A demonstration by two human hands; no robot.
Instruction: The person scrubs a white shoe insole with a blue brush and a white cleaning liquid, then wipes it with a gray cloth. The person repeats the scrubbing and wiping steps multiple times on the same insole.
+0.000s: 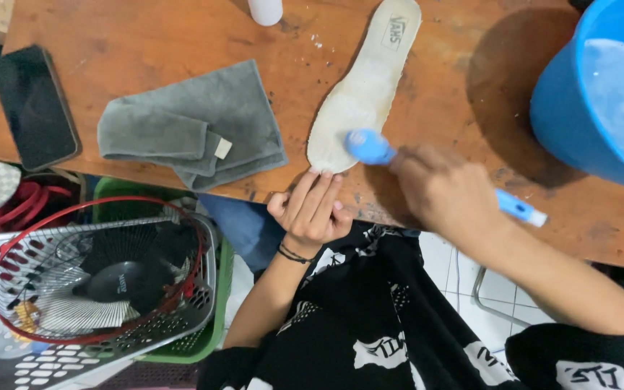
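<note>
A white shoe insole (364,90) lies lengthwise on the wooden table (146,36), its heel end toward me. My right hand (445,191) grips a blue brush (371,146) whose head presses on the heel end of the insole; the brush handle sticks out behind my fist. Fingertips of my left hand (310,209) rest at the table's near edge, just below the insole's heel, steadying it.
A folded grey cloth (196,123) lies left of the insole. A blue bucket (594,94) with water stands at the right. A dark phone (34,105) sits at the table's left edge. A white bottle base (265,11) is at the back. Baskets with a fan grille (95,274) sit below left.
</note>
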